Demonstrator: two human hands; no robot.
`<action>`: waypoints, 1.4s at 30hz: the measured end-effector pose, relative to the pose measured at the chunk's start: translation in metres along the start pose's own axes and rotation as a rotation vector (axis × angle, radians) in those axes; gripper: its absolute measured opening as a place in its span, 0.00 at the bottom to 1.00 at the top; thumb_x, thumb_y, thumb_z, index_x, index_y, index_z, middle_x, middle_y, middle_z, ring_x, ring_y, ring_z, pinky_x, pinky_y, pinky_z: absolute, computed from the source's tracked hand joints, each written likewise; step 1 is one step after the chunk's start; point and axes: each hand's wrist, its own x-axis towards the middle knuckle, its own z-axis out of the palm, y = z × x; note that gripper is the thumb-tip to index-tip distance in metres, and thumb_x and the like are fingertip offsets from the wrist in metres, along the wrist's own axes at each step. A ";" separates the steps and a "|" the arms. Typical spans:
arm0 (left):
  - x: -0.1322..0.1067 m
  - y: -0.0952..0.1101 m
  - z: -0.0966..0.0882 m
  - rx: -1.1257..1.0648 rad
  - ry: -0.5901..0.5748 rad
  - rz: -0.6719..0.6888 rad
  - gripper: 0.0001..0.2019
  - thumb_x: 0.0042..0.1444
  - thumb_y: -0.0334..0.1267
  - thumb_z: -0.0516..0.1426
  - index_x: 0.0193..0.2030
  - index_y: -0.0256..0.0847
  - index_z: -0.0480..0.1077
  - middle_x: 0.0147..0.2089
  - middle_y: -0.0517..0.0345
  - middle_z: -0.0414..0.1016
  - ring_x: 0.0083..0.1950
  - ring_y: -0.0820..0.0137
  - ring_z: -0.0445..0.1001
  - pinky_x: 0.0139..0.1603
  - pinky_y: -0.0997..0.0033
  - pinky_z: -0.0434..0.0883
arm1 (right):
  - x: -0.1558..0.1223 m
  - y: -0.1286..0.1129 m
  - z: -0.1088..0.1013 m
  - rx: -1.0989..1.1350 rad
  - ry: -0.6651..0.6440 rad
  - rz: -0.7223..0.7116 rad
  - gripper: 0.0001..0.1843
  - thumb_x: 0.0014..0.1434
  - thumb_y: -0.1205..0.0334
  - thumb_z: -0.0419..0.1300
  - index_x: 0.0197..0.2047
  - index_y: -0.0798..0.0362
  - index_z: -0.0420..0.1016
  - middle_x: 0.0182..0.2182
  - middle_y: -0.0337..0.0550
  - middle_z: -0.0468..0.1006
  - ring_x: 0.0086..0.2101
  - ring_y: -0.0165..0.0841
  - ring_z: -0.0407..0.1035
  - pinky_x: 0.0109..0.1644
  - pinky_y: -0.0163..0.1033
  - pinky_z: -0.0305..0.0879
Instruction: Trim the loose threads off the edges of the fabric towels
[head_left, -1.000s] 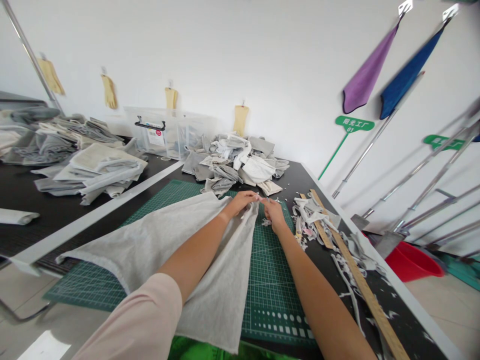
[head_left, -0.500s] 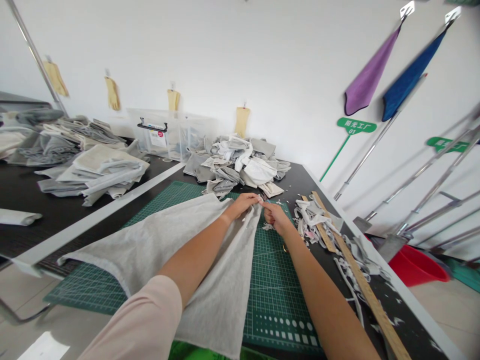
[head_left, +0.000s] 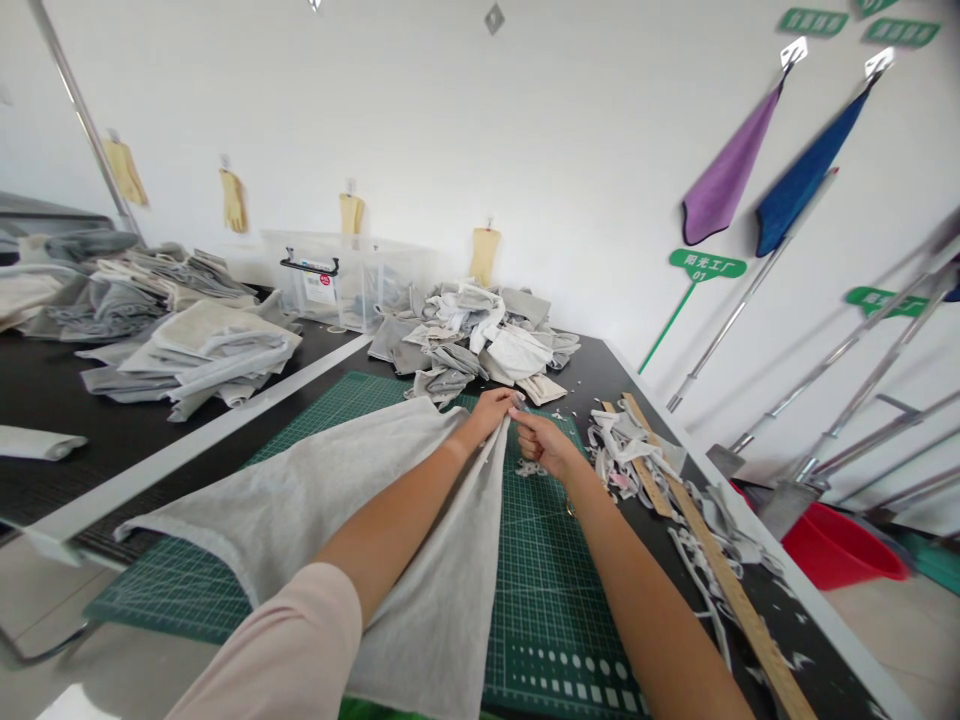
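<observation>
Over the green cutting mat [head_left: 555, 600], left hand [head_left: 491, 408] and right hand [head_left: 546, 442] each pinch the grey cloth [head_left: 315, 490].

Pale grey cloth [head_left: 300, 490]; green gridded cutting mat [head_left: 547, 600].

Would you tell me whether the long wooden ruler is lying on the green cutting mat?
No, the wooden ruler lies on the black table to the right of the cutting mat, among fabric scraps.

Textile cutting workshop: green gridded cutting mat [head_left: 547, 590] on a black worktable [head_left: 45, 400], long wooden ruler [head_left: 720, 580] with fabric offcuts [head_left: 630, 440] at right, stacks of grey cloth pieces [head_left: 187, 350] upper left, green factory sign [head_left: 707, 266] on white wall.
</observation>
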 end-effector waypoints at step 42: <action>0.010 0.306 -0.169 0.290 1.006 0.969 0.07 0.72 0.30 0.56 0.46 0.31 0.75 0.39 0.59 0.74 0.41 0.75 0.71 0.48 0.72 0.72 | -0.113 -0.137 0.053 -1.035 0.026 -0.380 0.15 0.58 0.48 0.70 0.36 0.52 0.82 0.33 0.43 0.76 0.32 0.32 0.66 0.34 0.35 0.60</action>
